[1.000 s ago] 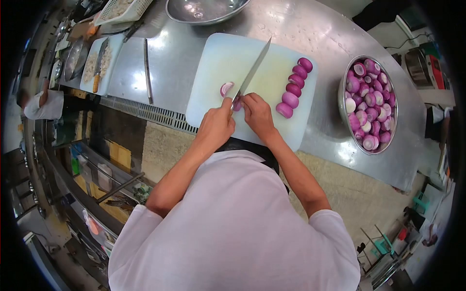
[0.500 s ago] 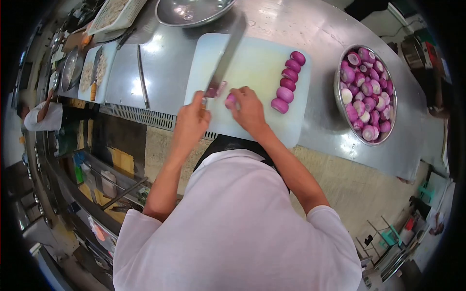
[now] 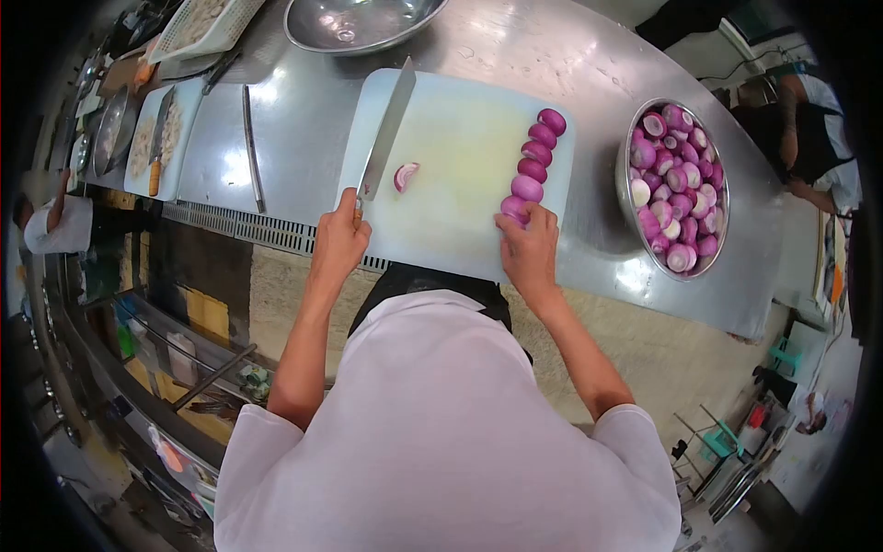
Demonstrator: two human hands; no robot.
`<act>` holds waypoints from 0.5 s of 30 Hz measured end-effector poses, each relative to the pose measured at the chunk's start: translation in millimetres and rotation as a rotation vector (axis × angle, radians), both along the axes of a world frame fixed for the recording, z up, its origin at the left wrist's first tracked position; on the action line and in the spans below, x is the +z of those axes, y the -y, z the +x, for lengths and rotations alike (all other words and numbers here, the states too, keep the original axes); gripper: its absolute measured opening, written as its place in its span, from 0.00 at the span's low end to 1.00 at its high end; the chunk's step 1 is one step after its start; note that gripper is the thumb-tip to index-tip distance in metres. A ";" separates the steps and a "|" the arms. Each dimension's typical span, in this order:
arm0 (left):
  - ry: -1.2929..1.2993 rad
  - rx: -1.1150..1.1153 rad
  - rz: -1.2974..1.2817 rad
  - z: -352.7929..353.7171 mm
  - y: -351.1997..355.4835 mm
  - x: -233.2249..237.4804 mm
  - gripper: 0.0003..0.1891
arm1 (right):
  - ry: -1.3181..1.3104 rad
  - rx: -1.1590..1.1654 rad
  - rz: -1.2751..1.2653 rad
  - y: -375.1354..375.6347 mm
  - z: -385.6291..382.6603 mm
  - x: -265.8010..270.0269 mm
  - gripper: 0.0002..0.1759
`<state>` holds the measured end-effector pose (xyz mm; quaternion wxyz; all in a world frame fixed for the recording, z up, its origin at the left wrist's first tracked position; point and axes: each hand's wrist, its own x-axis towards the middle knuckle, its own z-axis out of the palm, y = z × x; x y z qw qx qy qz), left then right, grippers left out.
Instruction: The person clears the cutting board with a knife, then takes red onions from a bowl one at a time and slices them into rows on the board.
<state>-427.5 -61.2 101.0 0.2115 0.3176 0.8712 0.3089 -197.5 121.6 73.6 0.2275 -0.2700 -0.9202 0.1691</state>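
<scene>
My left hand (image 3: 341, 237) is closed round the handle of a long kitchen knife (image 3: 387, 129). The blade points away from me, over the left side of the white cutting board (image 3: 451, 221). Just right of the blade lies a small cut wedge of red onion (image 3: 406, 176). My right hand (image 3: 531, 244) has its thumb and fingers round a peeled red onion (image 3: 515, 210) at the near end of a row. Several more red onions (image 3: 535, 153) run up the board's right side in that row.
A steel bowl heaped with peeled red onions (image 3: 678, 189) stands right of the board. Behind is another metal bowl (image 3: 361, 26). Leftward lie a thin metal rod (image 3: 251, 147) and a second board with a knife (image 3: 162, 138). Other people (image 3: 819, 120) stand around the counter.
My right hand has moved right, from the small onion piece to the row's near end. The knife has swung down beside the wedge, which now lies loose. The whole view has shifted slightly.
</scene>
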 end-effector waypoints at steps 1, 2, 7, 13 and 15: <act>-0.002 0.010 0.005 -0.7 -1.1 -0.8 0.18 | 0.007 0.023 -0.030 2.7 -6.9 4.2 0.21; -0.004 -0.001 -0.012 -1.4 -0.8 -1.9 0.17 | 0.004 0.033 -0.029 6.2 -19.4 6.0 0.21; -0.013 -0.027 -0.024 -2.4 -0.5 0.7 0.16 | -0.237 0.212 -0.176 22.6 -121.2 3.1 0.22; -0.009 -0.024 -0.034 -5.9 -2.0 1.2 0.16 | -0.123 0.227 -0.253 12.1 -130.7 -28.3 0.20; 0.006 -0.071 0.034 -2.4 1.5 10.7 0.15 | -0.204 0.255 -0.313 13.8 -108.1 -31.0 0.19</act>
